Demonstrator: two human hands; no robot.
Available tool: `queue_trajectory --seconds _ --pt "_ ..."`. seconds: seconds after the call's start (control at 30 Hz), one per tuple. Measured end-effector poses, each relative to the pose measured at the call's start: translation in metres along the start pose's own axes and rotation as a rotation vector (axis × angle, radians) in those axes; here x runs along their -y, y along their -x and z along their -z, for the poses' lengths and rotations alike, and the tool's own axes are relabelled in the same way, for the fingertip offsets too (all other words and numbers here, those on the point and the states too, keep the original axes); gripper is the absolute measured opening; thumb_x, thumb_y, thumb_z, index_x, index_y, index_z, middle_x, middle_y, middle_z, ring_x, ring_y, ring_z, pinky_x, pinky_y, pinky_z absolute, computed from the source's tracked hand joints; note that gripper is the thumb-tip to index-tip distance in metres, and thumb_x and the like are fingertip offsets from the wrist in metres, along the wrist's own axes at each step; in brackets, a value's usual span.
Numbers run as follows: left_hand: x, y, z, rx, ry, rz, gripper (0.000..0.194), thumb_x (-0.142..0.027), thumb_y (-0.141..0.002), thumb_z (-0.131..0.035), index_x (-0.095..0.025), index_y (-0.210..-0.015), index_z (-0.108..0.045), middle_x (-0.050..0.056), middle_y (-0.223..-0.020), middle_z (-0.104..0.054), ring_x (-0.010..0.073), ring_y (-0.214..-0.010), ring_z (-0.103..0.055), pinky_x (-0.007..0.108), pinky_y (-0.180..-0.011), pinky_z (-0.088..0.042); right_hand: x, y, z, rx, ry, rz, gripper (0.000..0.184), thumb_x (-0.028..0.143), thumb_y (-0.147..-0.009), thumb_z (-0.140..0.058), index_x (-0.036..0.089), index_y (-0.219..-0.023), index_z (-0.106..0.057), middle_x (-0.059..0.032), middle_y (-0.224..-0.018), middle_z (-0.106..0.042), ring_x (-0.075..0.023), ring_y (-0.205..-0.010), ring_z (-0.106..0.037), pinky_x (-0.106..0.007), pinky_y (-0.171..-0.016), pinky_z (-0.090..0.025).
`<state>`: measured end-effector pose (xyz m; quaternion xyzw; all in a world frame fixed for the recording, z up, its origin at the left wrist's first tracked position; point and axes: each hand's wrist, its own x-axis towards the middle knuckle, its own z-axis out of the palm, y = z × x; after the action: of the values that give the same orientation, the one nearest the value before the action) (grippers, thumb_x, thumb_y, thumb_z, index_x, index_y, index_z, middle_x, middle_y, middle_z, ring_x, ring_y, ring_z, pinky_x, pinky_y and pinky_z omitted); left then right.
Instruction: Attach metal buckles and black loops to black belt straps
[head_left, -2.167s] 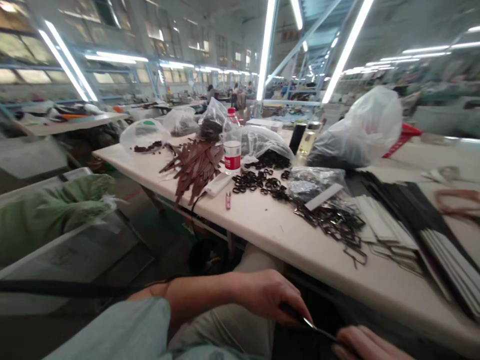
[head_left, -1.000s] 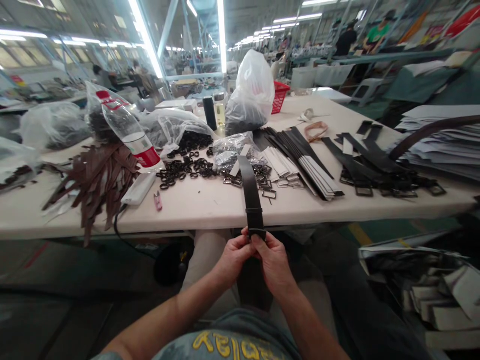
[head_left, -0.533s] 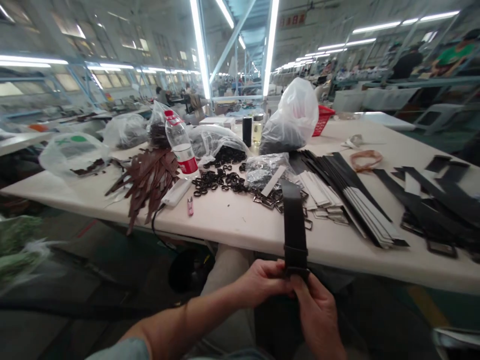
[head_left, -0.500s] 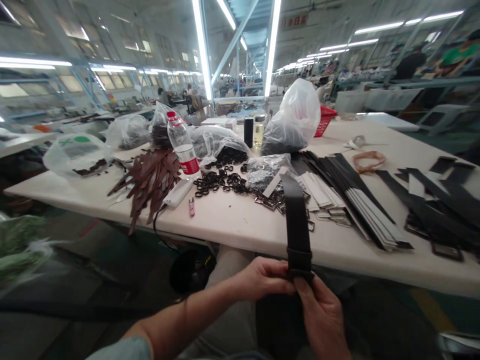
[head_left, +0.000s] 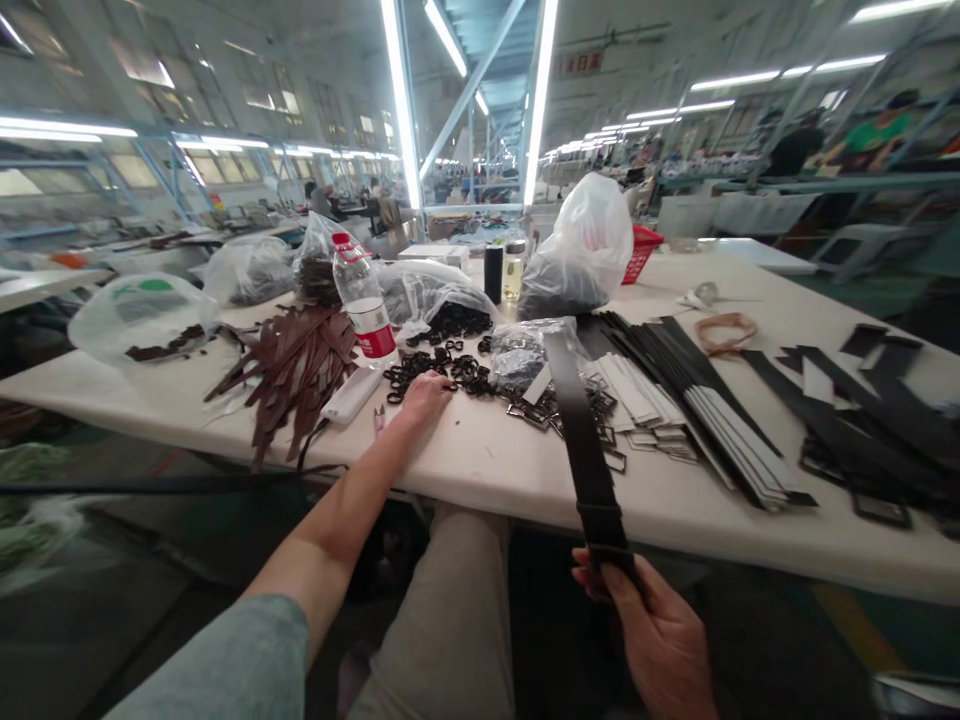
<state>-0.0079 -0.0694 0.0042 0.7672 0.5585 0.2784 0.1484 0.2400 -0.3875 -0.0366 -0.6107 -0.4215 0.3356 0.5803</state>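
Observation:
In my right hand (head_left: 656,620) is a black belt (head_left: 581,430), gripped near its lower end between thumb and fingers. The belt's long part slants up and away over the table edge, and a band crosses it just above my grip. My left hand (head_left: 426,395) reaches onto the table at the near side of a pile of small black belt loops (head_left: 405,370). Its fingers are bent together, with a dark loop at the fingertips. Pink thread snips (head_left: 379,421) lie just left of that hand. Metal buckles (head_left: 532,415) lie right of it.
Brown leather strips (head_left: 296,375) and a water bottle (head_left: 369,320) stand on the left of the table (head_left: 480,470). White strips (head_left: 637,390), black straps (head_left: 667,370) and belts with buckles (head_left: 885,510) lie right. Plastic bags (head_left: 581,245) and a red basket (head_left: 643,250) are behind.
My left hand has let go of the belt and moved forward and left to the loop pile. My right hand keeps hold of the belt, whose far end has swung slightly left.

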Motion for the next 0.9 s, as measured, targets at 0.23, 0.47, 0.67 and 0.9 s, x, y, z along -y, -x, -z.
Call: queue_trajectory --seconds 0.23,0.47,0.67,0.9 --pt "-0.003 -0.013 -0.009 -0.019 0.009 0.066 0.006 -0.018 -0.075 -0.067 -0.016 -0.075 -0.073 0.009 -0.094 -0.068 0.0235 -0.096 -0.062 0.032 -0.094 -0.043 0.012 0.003 0.0 0.023 0.017 -0.066 0.039 0.057 -0.082 -0.067 0.019 -0.084 -0.074 -0.0094 -0.079 -0.077 -0.0236 -0.064 -0.074 -0.028 -0.054 -0.06" --pt "-0.025 -0.002 -0.009 -0.059 0.312 0.154 0.011 -0.023 -0.074 -0.067 -0.018 -0.066 -0.06 0.006 -0.075 -0.067 0.0214 -0.087 -0.066 0.03 -0.079 -0.049 0.014 0.004 -0.006 -0.002 -0.02 -0.088 0.045 0.063 -0.08 -0.065 0.018 -0.081 -0.07 -0.0092 -0.072 -0.075 -0.0223 -0.057 -0.071 -0.027 -0.046 -0.053" --pt "-0.063 0.056 -0.027 0.114 0.789 0.207 0.039 -0.051 -0.072 -0.07 -0.015 -0.08 -0.059 0.006 -0.079 -0.07 0.0147 -0.064 -0.068 0.024 -0.059 -0.051 0.013 0.002 -0.014 -0.005 -0.088 -0.105 0.045 0.062 -0.083 -0.064 0.017 -0.086 -0.067 -0.0085 -0.075 -0.074 -0.0189 -0.057 -0.069 -0.025 -0.047 -0.05" --pt "-0.111 0.135 -0.028 0.422 1.203 0.252 0.042 -0.033 -0.057 -0.088 -0.017 -0.084 -0.061 0.0 -0.077 -0.07 0.0086 -0.061 -0.063 0.019 -0.059 -0.049 0.022 0.004 -0.02 -0.006 -0.161 -0.094 0.041 0.058 -0.085 -0.063 0.017 -0.086 -0.065 -0.0069 -0.074 -0.074 -0.017 -0.056 -0.069 -0.023 -0.047 -0.048"
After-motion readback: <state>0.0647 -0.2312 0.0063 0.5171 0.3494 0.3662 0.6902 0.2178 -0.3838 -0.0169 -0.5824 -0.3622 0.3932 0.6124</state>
